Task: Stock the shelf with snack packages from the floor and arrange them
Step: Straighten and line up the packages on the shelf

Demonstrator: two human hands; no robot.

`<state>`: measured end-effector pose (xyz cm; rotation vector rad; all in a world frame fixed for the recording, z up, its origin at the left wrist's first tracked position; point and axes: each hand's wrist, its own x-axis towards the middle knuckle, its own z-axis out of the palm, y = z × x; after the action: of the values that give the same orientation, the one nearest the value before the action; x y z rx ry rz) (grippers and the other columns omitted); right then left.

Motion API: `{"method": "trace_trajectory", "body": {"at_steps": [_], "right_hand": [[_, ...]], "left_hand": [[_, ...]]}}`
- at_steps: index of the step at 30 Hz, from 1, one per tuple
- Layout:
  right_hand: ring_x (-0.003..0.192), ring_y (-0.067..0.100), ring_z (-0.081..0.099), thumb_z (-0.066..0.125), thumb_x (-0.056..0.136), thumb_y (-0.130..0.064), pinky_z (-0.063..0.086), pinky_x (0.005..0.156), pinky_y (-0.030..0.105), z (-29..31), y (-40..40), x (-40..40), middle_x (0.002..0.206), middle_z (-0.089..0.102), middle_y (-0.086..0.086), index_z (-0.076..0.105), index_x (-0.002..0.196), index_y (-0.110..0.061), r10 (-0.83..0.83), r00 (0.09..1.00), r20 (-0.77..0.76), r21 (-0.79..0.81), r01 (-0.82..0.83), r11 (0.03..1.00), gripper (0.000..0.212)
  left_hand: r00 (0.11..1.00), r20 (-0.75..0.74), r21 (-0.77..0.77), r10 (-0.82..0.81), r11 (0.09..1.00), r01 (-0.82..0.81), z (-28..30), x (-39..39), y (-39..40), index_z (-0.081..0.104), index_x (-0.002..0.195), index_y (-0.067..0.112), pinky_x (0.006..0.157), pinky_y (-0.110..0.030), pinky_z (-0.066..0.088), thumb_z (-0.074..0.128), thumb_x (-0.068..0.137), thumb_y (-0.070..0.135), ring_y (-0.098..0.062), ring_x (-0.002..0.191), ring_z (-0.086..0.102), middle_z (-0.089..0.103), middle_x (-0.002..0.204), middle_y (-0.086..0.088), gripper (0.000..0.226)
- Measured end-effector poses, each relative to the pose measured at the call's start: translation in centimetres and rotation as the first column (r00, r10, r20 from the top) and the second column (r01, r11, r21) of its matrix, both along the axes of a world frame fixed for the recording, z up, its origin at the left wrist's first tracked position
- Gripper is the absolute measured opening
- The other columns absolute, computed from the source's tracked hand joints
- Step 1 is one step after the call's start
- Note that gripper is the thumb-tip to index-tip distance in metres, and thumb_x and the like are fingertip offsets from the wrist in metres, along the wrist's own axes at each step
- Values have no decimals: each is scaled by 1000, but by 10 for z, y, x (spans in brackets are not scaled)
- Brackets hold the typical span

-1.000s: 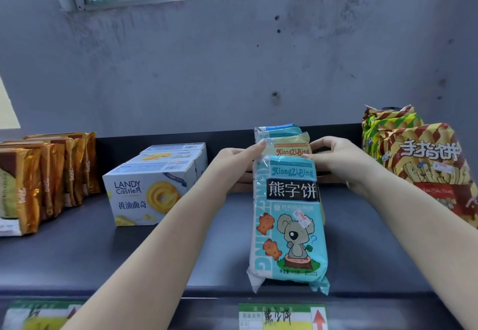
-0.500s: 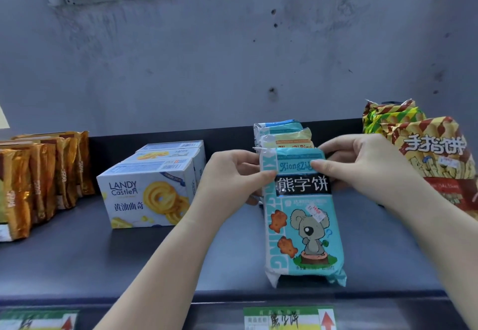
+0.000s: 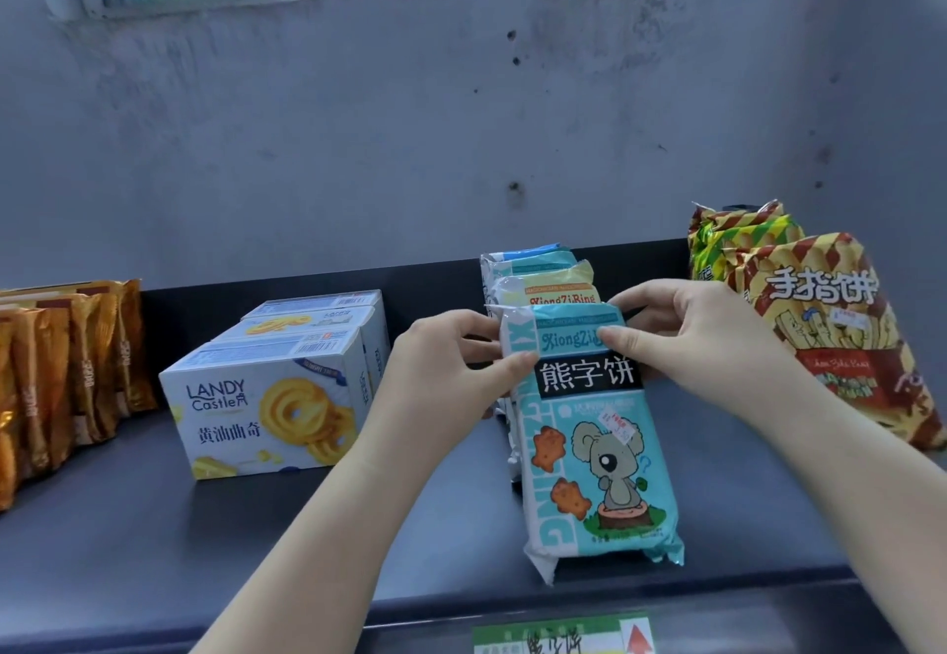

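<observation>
A light blue koala biscuit pack (image 3: 594, 453) leans upright at the front of a row of like packs (image 3: 538, 277) on the dark shelf (image 3: 128, 540). My left hand (image 3: 451, 371) pinches the front pack's upper left edge, thumb on its face. My right hand (image 3: 702, 341) pinches its upper right corner, thumb over the printed name and fingers behind. The packs behind are mostly hidden by the front one and my hands.
White Landy Castle cookie boxes (image 3: 271, 407) stand in a row to the left, gold-brown bags (image 3: 66, 371) at the far left. Striped yellow-red finger biscuit bags (image 3: 830, 335) lean at the right. A green price label (image 3: 563, 635) sits on the shelf's front edge. Grey wall behind.
Both hands came forward from behind the pack's top and now pinch its upper corners. The front pack shifted slightly right and stands closer against the row.
</observation>
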<state>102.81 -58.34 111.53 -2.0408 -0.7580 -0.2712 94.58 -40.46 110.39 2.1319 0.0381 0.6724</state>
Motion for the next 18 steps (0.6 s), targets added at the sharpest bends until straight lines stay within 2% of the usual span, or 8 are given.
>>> {"method": "trace_trajectory", "body": {"at_steps": [3,5,8,11,14,17,18], "right_hand": [[80,3,66,68,78,-33,55,69,25,2,-1,-1,86,72,-7,60,95,-26,1,1000,-11,-6,-1,1000,20],[82,4,66,69,78,-33,56,73,28,5,-1,0,87,72,-6,59,97,-26,-3,1000,-1,-29,3,1000,22],[79,6,67,69,77,-35,57,74,32,7,-3,3,87,73,-5,61,101,-22,-22,1000,20,-33,23,999,28],[66,9,69,69,77,-34,57,65,30,10,-12,6,77,74,-4,66,95,-21,-83,990,110,79,75,994,23],[55,6,68,71,76,-26,54,56,20,24,-30,8,69,72,-8,68,82,-23,-112,976,188,244,64,968,7],[52,2,65,72,77,-20,49,50,9,45,-56,16,65,71,-10,71,77,-20,-170,953,252,331,80,940,1],[52,2,64,72,77,-20,48,49,9,51,-66,22,65,70,-10,71,75,-22,-194,941,275,339,94,936,3]], "left_hand": [[992,24,71,120,990,-122,2,-3,-1,60,90,18,62,-35,60,73,72,36,-11,76,69,72,89,4,28],[980,60,115,189,974,-195,6,-5,0,59,91,16,65,-37,59,72,72,37,-12,74,68,72,92,2,31],[950,160,236,269,924,-301,10,-10,-2,57,88,21,62,-18,50,68,75,38,-5,68,63,68,86,7,24],[906,302,294,296,876,-383,18,-12,-10,55,85,26,58,-6,38,65,79,33,0,63,55,62,75,15,14],[902,370,281,222,899,-337,38,-8,-31,61,83,25,63,-12,45,63,80,28,-3,68,60,63,72,19,4],[927,352,304,130,921,-245,61,8,-60,66,81,24,70,-10,45,62,81,28,0,72,63,66,72,17,6],[939,329,311,105,926,-213,68,16,-69,67,81,23,72,-13,47,62,82,27,-2,72,64,67,72,14,7]]}}
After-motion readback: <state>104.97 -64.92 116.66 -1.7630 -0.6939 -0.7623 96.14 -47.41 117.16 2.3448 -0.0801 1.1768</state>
